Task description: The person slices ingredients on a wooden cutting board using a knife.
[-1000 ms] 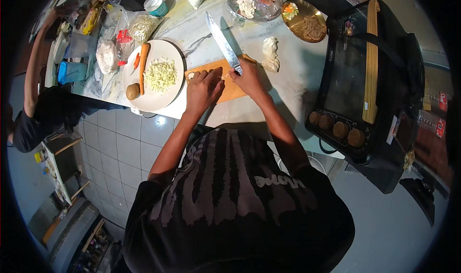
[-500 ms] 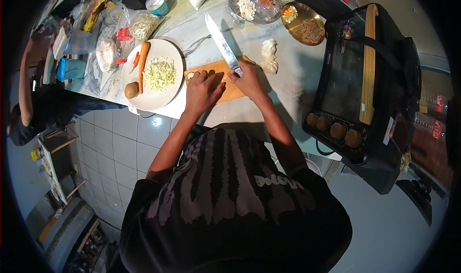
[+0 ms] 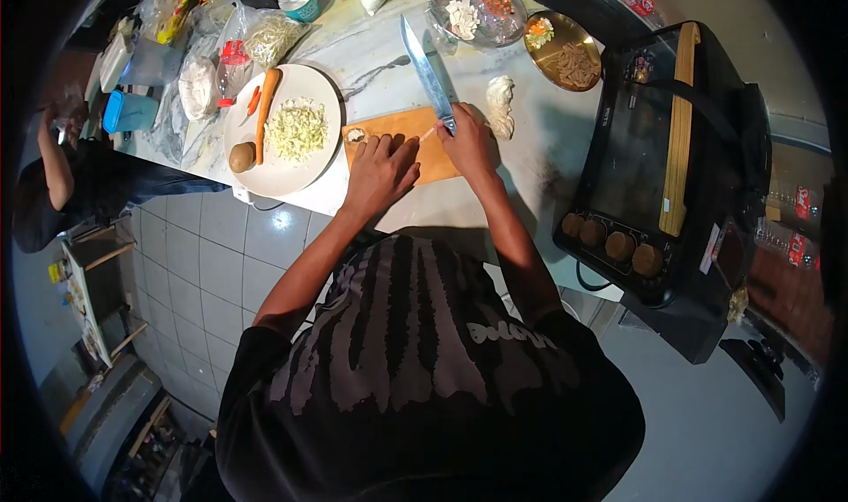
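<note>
The wooden cutting board [image 3: 428,162] lies on the marble desk [image 3: 371,47] at the upper centre of the frame. Above it, the right hand [image 3: 468,144] has its grip clenched on one knife [image 3: 427,76], blade toward the top. The left hand [image 3: 378,171] rests with bent fingers on the board, covering part of it; whether its grip pinches anything, I cannot tell. One small pale piece [image 3: 355,135] sits at the board's left end.

Just left of the board, a white plate [image 3: 243,173] crowds that side, bearing one carrot [image 3: 266,113], one round brown item [image 3: 241,157] and a chopped pale-green heap [image 3: 299,131]. Two metal dishes, one silver [image 3: 505,30] and one brassy [image 3: 546,59], stand at the upper right, above one pale twisted lump [image 3: 500,107]. One black oven [image 3: 632,149] with four knobs blocks the right side. Another person [image 3: 97,180] is at the left edge.
</note>
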Demonstrator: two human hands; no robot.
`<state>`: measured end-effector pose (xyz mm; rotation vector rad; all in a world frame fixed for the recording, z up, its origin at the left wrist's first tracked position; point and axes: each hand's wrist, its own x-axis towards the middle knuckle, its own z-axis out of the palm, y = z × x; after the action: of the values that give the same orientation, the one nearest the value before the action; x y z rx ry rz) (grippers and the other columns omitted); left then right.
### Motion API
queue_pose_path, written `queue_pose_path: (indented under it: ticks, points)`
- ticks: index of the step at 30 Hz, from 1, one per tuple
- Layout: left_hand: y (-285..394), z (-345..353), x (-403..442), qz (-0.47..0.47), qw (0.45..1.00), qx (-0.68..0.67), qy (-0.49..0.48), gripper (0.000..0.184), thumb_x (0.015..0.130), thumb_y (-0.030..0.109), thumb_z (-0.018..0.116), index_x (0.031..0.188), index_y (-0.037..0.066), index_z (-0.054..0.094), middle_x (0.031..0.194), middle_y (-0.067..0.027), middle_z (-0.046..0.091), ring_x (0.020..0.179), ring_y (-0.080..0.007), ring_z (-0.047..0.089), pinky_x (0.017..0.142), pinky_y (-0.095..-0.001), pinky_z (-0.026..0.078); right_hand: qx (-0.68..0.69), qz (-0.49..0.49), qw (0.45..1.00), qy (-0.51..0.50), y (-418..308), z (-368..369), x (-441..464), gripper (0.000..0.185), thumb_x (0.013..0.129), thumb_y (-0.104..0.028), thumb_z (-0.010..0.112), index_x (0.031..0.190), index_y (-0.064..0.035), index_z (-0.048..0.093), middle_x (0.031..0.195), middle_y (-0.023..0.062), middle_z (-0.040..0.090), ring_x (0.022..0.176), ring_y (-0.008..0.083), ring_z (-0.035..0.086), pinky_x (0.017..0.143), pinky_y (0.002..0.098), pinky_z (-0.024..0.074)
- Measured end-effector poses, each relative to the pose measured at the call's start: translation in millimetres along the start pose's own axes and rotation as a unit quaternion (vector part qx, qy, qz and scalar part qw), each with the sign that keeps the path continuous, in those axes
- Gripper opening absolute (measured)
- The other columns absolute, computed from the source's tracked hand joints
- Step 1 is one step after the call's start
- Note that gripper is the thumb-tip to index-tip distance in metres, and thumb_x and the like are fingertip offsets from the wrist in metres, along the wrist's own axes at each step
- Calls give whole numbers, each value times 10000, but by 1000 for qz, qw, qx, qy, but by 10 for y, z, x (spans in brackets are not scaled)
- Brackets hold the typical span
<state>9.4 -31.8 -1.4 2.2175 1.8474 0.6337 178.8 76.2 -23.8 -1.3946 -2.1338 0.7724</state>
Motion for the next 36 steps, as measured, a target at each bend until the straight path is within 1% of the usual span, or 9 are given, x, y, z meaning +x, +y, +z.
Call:
queue_pose_path:
  ticks: [6,11,15,17,18,21,23,28,36]
  points:
    - [32,-42,90,18,999,33,-27,487,840,265,711,1313,182,633,975,-107,567,906,-288,535,800,-418,444,-10,-8,1000,29,-45,-45,0,211,873,-156,702,990,-4,615,955,190,637,899,408,628,748,481,503]
    - [-34,-21,44,37,999,16,10,383,828,247,727,1199,157,691,959,-96,576,892,-282,541,782,-410,442,-13,38,998,-38,-116,-100,8,253,863,-163,705,1031,-1,608,917,219,674,875,458,633,771,530,497]
    - [-79,-18,27,26,998,-39,39,306,831,229,740,1114,115,714,937,-100,586,877,-295,547,768,-418,448,37,5,998,-52,-87,-73,5,255,876,-174,700,1039,-1,609,895,204,686,858,413,663,745,496,504]
    - [-109,-17,31,-22,989,-71,128,264,833,212,755,1050,68,709,906,-111,591,841,-313,552,755,-431,457,222,29,971,-87,-149,-113,-36,242,883,-157,699,1030,11,607,868,172,686,777,313,673,715,416,510]
    - [-69,-124,50,-53,986,-82,132,164,827,93,726,986,60,701,871,-98,599,843,-300,577,743,-414,466,222,30,971,-86,-212,-156,-51,242,883,-157,699,1030,11,607,868,172,686,777,313,673,715,416,510]
    - [-152,-133,-8,-116,957,-170,202,142,841,52,718,979,35,688,867,-103,600,804,-276,581,716,-373,469,212,58,967,-129,-404,-254,-74,207,882,-122,703,1003,16,607,809,96,665,712,180,632,684,329,500]
    - [-235,-112,-54,-113,955,-160,224,139,839,-13,684,969,34,682,868,-89,613,816,-250,592,708,-350,469,287,45,940,-181,-525,-285,-86,168,883,-92,749,906,-30,595,752,-32,590,683,39,542,616,252,466]
    - [-313,-138,-82,-99,955,-153,232,153,837,-24,655,973,41,682,912,-86,644,848,-252,603,751,-351,478,275,102,922,-253,-684,-354,-52,200,872,-113,756,951,-2,610,778,15,629,710,73,599,645,290,488]
    - [-295,-110,76,16,989,-81,121,239,817,79,685,1050,69,737,977,-72,671,880,-273,581,785,-386,493,80,5,991,-110,-204,32,34,243,857,-169,713,1042,-29,642,886,212,679,837,422,655,720,484,510]
